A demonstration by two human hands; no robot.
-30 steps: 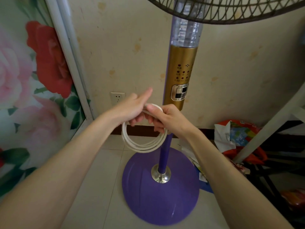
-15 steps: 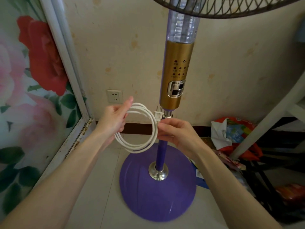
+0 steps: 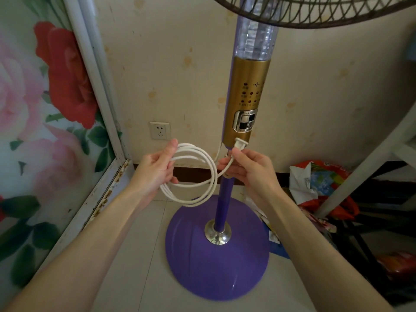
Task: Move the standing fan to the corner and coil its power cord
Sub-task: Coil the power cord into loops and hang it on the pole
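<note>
My left hand (image 3: 157, 171) grips the soft-looking, light white power cord loops (image 3: 212, 176); at three o'clock, my right hand (image 3: 251, 171) pinches below the white plug (image 3: 240, 144).

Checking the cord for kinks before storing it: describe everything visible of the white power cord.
The power cord is white, thin and rubbery-looking, wound into several loose loops. The left hand grips the coil's left side; the right hand pinches the free end below the flat white plug, in front of the fan pole. The coil hangs above the purple base.

Pale tiled floor (image 3: 144, 278) under the fan's purple base (image 3: 216, 271), crumpled bags (image 3: 304, 181) by the wall.
</note>
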